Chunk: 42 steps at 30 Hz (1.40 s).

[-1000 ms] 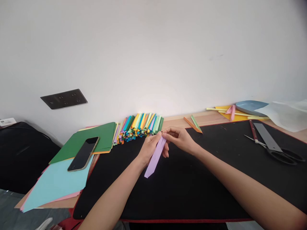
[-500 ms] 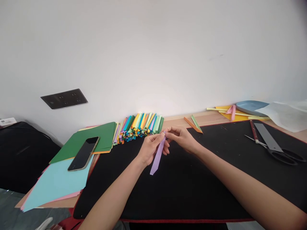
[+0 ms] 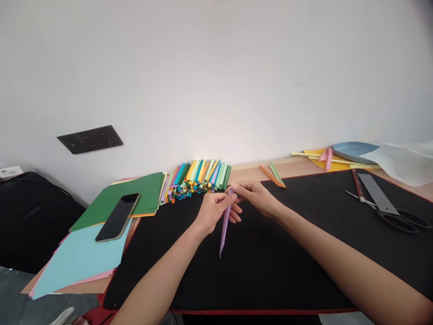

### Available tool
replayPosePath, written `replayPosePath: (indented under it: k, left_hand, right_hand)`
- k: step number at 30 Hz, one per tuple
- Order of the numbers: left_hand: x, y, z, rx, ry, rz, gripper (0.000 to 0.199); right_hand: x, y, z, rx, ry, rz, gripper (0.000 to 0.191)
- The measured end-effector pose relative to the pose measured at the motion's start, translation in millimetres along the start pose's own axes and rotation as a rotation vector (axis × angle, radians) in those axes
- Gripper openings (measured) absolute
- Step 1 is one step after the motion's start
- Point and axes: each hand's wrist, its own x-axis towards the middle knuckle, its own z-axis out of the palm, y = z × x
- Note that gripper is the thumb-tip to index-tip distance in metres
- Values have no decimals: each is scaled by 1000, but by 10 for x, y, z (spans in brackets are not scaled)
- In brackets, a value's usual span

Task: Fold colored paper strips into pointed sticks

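Note:
A folded purple paper strip point(image 3: 224, 232) hangs downward from between my hands, seen nearly edge-on, above the black mat point(image 3: 270, 271). My left hand point(image 3: 214, 210) is closed, pinching the strip near its upper end between thumb and fingers. The fingertips of my right hand point(image 3: 252, 196) are closed on the strip's top end, right against the left thumb; some right-hand fingers extend behind the strip. Just beyond my left hand lies a pile of folded coloured paper strips point(image 3: 199, 178). Behind my right hand rest an orange folded strip point(image 3: 272, 176) and a green folded strip point(image 3: 277, 171).
Left of the mat, a phone point(image 3: 118, 217) lies on green sheets point(image 3: 135, 192) and light blue sheets point(image 3: 81, 257). To the right are scissors point(image 3: 402, 220), a metal ruler point(image 3: 377, 194) and a red-handled knife point(image 3: 358, 185). A blue tray point(image 3: 355, 150) sits by the wall.
The purple strip has turned from showing its broad face to nearly edge-on, its lower end swinging slightly right and down. My fingers have shifted a little along its top.

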Motion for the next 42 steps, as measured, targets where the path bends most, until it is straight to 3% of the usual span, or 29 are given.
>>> replayPosePath:
  k: [7, 13, 18, 25, 35, 42]
  left_hand:
    - [15, -48, 15, 84, 44, 35, 42]
    - [15, -50, 27, 75, -54, -30, 36]
    - [13, -41, 16, -31, -112, -114, 42]
    - [17, -54, 7, -74, -130, -146, 45]
    - [23, -59, 15, -49, -74, -142, 41]
    - [31, -65, -22, -51, -157, -159, 41]
  right_hand:
    - [4, 37, -23, -29, -9, -18, 31]
    - [24, 43, -43, -59, 67, 4, 31]
    - [45, 17, -87, 22, 156, 36, 34]
    - [67, 49, -120, 63, 159, 53, 34]
    - [8, 0, -33, -96, -17, 41, 41]
    - [64, 51, -93, -21, 165, 97, 39]
